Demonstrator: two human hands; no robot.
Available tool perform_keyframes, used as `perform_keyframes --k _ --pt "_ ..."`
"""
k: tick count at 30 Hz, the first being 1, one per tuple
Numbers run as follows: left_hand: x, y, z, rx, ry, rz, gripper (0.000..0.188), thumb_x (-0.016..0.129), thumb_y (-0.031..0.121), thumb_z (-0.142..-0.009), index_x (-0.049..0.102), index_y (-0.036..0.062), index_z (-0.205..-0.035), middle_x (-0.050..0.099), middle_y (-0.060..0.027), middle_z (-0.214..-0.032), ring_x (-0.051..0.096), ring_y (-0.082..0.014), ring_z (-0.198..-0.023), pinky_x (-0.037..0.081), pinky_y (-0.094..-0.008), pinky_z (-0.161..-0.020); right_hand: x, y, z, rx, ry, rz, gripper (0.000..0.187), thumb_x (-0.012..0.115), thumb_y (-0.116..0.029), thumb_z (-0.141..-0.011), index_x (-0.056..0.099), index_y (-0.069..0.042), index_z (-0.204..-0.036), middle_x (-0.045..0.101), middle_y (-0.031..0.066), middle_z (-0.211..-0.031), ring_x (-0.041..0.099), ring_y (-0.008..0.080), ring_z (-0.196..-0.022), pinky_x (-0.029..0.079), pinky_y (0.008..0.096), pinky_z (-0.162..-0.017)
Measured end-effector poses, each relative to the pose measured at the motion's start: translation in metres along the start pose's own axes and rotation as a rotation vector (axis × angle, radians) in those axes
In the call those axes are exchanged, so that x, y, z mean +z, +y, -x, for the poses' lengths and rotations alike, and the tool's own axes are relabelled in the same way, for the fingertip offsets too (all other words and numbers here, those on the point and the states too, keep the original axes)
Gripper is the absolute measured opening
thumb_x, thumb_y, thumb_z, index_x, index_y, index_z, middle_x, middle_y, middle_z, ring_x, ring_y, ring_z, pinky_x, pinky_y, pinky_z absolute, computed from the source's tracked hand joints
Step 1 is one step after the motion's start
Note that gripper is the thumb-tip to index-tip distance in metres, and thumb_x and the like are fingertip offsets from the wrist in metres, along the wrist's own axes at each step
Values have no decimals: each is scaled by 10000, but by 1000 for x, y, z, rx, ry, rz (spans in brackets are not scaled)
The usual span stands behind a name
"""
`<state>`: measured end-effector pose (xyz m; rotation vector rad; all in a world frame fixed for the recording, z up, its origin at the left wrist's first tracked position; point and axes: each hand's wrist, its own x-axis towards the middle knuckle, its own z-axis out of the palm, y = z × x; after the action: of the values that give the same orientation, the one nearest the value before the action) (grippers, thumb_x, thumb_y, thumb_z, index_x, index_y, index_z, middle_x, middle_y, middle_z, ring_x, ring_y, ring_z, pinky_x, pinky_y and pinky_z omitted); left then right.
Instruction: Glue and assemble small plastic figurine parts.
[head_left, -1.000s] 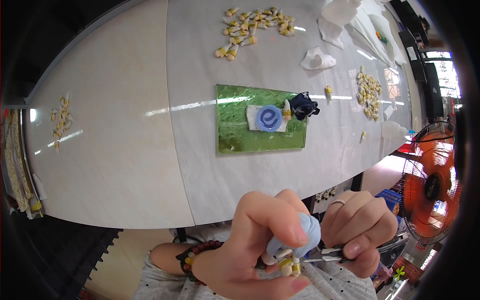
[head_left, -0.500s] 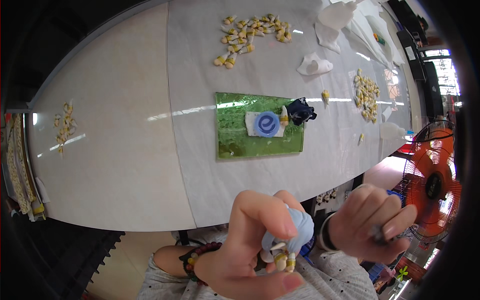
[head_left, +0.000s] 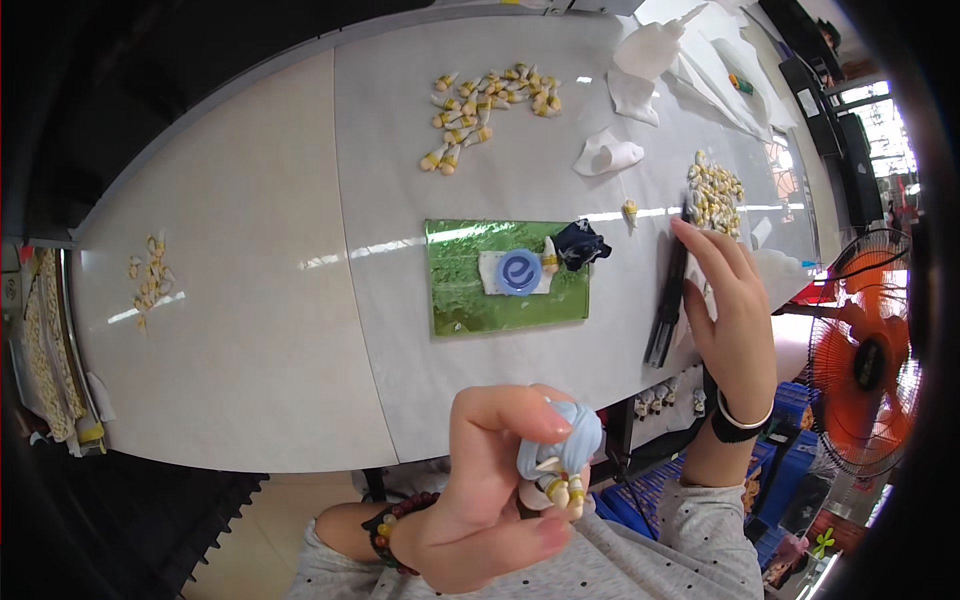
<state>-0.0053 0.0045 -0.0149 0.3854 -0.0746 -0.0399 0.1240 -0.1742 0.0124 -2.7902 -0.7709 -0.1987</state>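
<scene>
Blue-topped figurine (head_left: pixel 562 440) pinched in the left hand (head_left: pixel 480 490) over the lap; right hand (head_left: pixel 738 315) spread beside a slim black tool (head_left: pixel 668 305) on the table (head_left: pixel 250 330).

Left thumb and bent fingers hold the figurine, small yellow-banded parts jutting below its top. Risk, to my eye: too hard a squeeze might dent the top, if soft; too slack, and it could drop onto the spotted clothing (head_left: pixel 620 560). Right fingers parted, tips at the tool's edge; whether they press on it, can't tell. A careless sweep there could push the tool into the heap of yellow-banded pieces (head_left: pixel 715 190) just beside its far end, scattering some. Hard to make out: the figurine's back, covered by the hand; the tool's tip, unclear against the heap; the right palm, turned down.
</scene>
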Motion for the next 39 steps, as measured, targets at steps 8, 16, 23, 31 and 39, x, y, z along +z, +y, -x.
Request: perform_keyframes --k 8,16,23,31,39 --pt "33 25 -11 -10 -12 -428 590 584 58 -677 238 132 -1149 360 -183 -1031 425 -153 -726 361 -261 -581 -21 -43 21 -314 -143 -1013 288 766 -188 -619 596 -34 -793 565 82 -787 495 146 -632 369 237 -542" --pt "38 63 -38 233 -376 -1585 470 571 140 -690 383 61 -1114 448 -170 -1020 480 -254 -905 398 -286 -664 0 -62 38 -47 203 -1374 341 799 -223 -578 585 -31 -762 489 69 -720 463 159 -649 360 253 -560" --pt "55 189 -208 -23 -64 -2427 230 440 47 -768 513 -16 -977 551 -74 -784 512 -135 -704 414 -239 -674 1 18 102 467 778 -1332 496 760 -364 -644 512 0 -870 519 53 -796 478 128 -651 383 240 -545" --pt "-115 331 -401 -544 -326 -3629 638 409 365 -867 183 27 -1359 227 -169 -1395 228 -243 -1291 204 -354 -1048 -10 104 197 938 1133 -1052 336 623 -91 -782 495 2 -1079 557 -1 -874 471 19 -637 346 146 -516" --pt "-192 188 -474 -45 -751 -3178 568 398 298 -873 223 29 -1342 325 -165 -1303 328 -243 -1178 264 -328 -984 50 207 323 1235 225 -73 225 731 -159 -585 623 -28 -733 564 88 -664 558 185 -610 445 303 -572"
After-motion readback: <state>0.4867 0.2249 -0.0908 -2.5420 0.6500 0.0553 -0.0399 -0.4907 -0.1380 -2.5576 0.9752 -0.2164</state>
